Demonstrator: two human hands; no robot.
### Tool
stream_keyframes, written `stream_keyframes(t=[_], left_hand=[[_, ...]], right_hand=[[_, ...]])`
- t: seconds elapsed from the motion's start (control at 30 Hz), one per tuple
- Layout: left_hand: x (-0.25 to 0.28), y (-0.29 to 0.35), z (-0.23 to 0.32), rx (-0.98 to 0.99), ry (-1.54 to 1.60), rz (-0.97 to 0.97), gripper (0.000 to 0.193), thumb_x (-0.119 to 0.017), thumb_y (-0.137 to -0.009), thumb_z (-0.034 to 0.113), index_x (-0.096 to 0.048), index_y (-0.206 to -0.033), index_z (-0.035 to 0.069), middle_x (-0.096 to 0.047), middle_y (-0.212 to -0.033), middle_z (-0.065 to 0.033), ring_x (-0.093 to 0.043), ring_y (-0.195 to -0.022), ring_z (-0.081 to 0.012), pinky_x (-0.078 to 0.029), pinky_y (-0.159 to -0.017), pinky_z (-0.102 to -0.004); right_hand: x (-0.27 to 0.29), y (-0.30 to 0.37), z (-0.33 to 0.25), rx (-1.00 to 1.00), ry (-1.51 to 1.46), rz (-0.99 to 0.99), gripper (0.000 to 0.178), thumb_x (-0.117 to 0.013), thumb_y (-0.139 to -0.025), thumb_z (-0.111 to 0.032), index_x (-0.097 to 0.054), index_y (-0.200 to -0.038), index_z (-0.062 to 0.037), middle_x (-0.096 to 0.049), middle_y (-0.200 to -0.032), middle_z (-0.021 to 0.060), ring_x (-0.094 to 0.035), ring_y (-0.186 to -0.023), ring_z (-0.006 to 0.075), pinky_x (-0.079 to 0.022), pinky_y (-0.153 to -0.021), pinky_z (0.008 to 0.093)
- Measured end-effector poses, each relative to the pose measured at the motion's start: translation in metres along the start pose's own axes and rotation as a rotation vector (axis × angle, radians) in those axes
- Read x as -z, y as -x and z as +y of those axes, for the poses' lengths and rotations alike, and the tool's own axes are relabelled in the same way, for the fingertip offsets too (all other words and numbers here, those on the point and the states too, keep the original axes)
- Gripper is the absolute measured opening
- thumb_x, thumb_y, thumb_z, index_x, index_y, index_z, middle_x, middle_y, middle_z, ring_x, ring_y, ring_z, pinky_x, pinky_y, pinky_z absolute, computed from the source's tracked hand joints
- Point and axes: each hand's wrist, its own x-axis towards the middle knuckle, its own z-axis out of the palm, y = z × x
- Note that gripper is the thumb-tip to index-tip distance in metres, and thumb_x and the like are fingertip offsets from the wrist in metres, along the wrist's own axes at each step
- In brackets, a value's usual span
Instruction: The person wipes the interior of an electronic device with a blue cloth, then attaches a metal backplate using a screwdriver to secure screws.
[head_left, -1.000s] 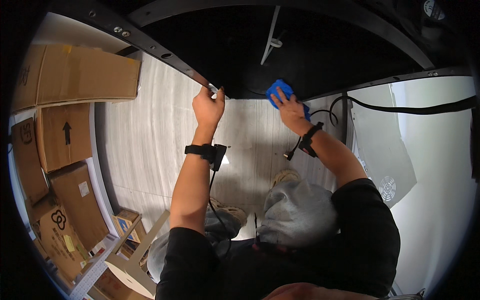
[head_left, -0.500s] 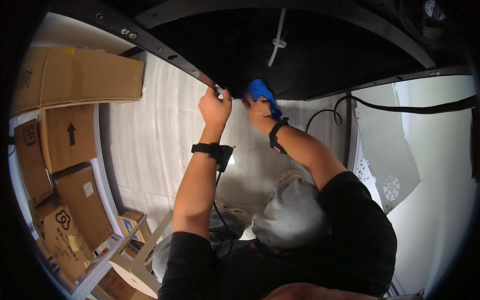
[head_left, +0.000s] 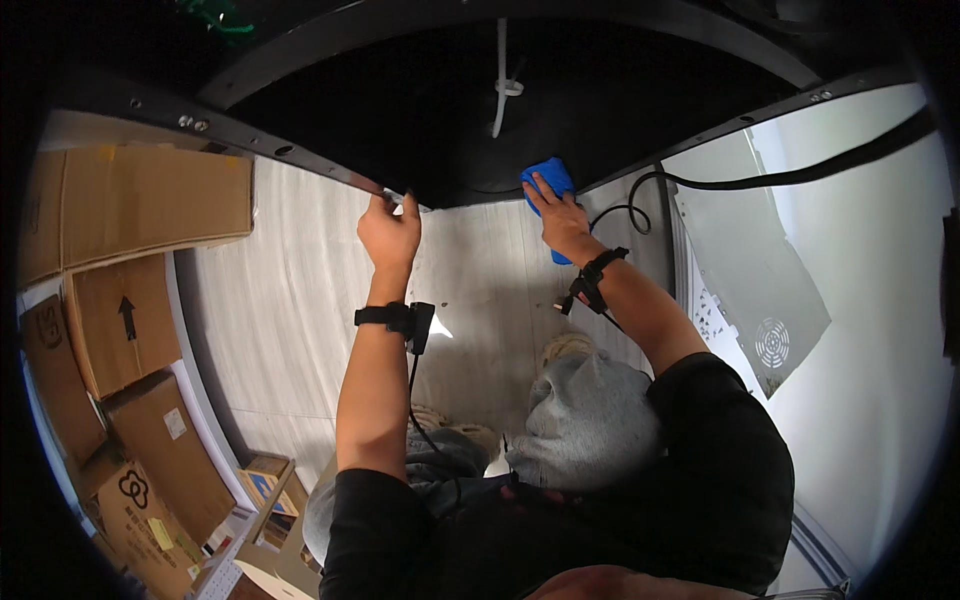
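Note:
My left hand (head_left: 388, 238) pinches the lower rim of a large black metal cabinet (head_left: 400, 120), its thumb raised beside a small pale, shiny spot there. A blue cloth (head_left: 547, 175) lies under my right hand (head_left: 562, 222), whose fingers press it against the cabinet's black inner surface, near the front edge. Part of the cloth hangs out below the palm. From the upper part of the black surface a white cable (head_left: 502, 60) runs down, with a cable tie round it. Both wrists wear black straps with small devices and thin wires.
Cardboard boxes (head_left: 155, 205) are stacked along the left side. A thick black cable (head_left: 780, 180) loops across at right, over a grey metal panel (head_left: 760, 270) with a round vent. Pale wood-look flooring (head_left: 290, 300) lies below, and my knee (head_left: 590, 410) is close beneath the arms.
My right hand has slid the blue cloth to the right along the black surface. The left hand stays at the rim. The whole view has shifted slightly.

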Motion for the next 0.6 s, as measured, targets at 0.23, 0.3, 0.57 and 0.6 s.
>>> stream_keyframes(t=[0.23,0.3,0.57,0.6], left_hand=[[-0.005,-0.001,-0.006,-0.014,0.002,0.035,0.028,-0.072,-0.080,0.024,-0.061,-0.082,-0.002,-0.065,-0.065,-0.0163,-0.063,-0.059,-0.0358,-0.049,-0.056,-0.0396],[-0.009,0.000,-0.011,-0.010,0.035,0.036,0.030,-0.072,-0.080,0.024,-0.062,-0.082,-0.003,-0.066,-0.067,-0.0171,-0.064,-0.061,-0.0353,-0.050,-0.058,-0.0396],[-0.001,0.000,-0.004,0.052,0.052,-0.044,0.030,-0.071,-0.082,0.024,-0.064,-0.092,-0.004,-0.070,-0.079,-0.0196,-0.070,-0.074,-0.0335,-0.053,-0.067,-0.0367],[0.000,0.000,-0.005,0.064,0.047,-0.050,0.030,-0.071,-0.082,0.024,-0.064,-0.092,-0.004,-0.070,-0.079,-0.0195,-0.070,-0.074,-0.0335,-0.054,-0.067,-0.0368]], right_hand=[[0.022,-0.003,-0.008,-0.287,-0.136,-0.095,0.088,-0.060,-0.082,-0.017,-0.010,-0.153,-0.0113,-0.008,-0.154,0.0323,-0.049,-0.121,0.0462,-0.047,-0.097,0.0464],[0.020,-0.015,-0.007,-0.330,-0.192,-0.102,0.088,-0.059,-0.083,-0.020,-0.006,-0.152,-0.0037,-0.010,-0.149,0.0398,-0.048,-0.123,0.0483,-0.045,-0.099,0.0466],[0.024,-0.058,-0.005,-0.384,-0.269,-0.037,0.083,-0.052,-0.087,-0.021,-0.005,-0.151,0.0020,-0.016,-0.142,0.0484,-0.046,-0.124,0.0502,-0.044,-0.101,0.0452],[0.026,-0.064,-0.003,-0.383,-0.256,-0.050,0.082,-0.052,-0.087,-0.022,-0.006,-0.151,0.0012,-0.017,-0.141,0.0484,-0.047,-0.124,0.0501,-0.045,-0.100,0.0455]])
